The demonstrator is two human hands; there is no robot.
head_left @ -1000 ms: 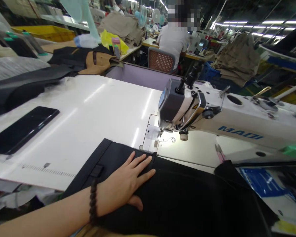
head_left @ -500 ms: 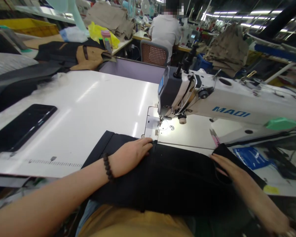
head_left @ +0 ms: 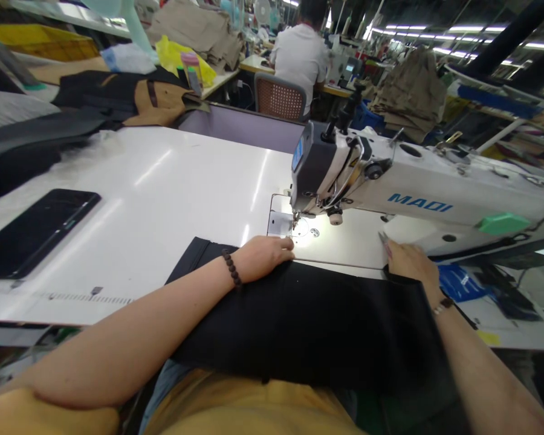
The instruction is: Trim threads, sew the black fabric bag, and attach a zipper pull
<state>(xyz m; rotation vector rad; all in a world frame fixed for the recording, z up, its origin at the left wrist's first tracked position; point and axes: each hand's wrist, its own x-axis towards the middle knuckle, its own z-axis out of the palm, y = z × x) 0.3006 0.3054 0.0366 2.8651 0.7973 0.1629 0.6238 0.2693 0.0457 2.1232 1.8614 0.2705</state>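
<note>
A long piece of black fabric (head_left: 317, 320) lies over my lap and the table's front edge. My left hand (head_left: 267, 257), with a beaded bracelet at the wrist, is closed on the fabric's upper edge, its fingertips just in front of the sewing machine's needle plate. To the right, my right hand (head_left: 410, 266) is closed over the handles of small pink-handled scissors (head_left: 384, 240), whose blades point away from me. The fabric's right end touches that hand from below. The sewing machine (head_left: 367, 175) stands behind both hands, its needle area lit and the fabric apart from the needle.
A dark phone (head_left: 38, 232) lies on the white table (head_left: 185, 181) at left. Blue plastic packaging (head_left: 462, 284) sits right of my right hand. Dark and tan pieces (head_left: 156, 103) are piled at the far left. Another person (head_left: 299, 60) sits ahead, back turned.
My right hand has left the fabric's right end and moved up and inward onto the scissors. My left hand has slid slightly right and up along the edge.
</note>
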